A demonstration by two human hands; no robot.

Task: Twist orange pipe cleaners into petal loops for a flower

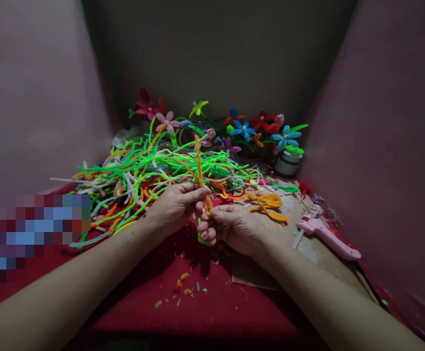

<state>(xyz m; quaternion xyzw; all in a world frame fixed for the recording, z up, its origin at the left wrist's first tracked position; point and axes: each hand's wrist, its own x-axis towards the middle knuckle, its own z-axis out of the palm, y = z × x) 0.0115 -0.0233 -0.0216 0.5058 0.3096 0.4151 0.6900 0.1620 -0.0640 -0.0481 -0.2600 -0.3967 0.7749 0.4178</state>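
Red cloth (197,312) across the lower frame, bearing a heap of mostly green pipe cleaners (150,170) at centre left and a row of pipe-cleaner flowers (245,129) at upper centre. Left hand (175,204) and right hand (234,224) meet mid-frame; pink glue gun (325,234) lies at right. Orange pipe cleaner (199,165), upright at centre (in front of the heap), is pinched tight by the fingers of both hands.

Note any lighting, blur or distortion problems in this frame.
Head view: dim, with the walls and far corner in shadow; light falls mostly on the pile and on the left hand and right hand pinching an orange pipe cleaner, all fairly sharp; wide-lens stretch toward the edges; pixelated block at left; no glare.
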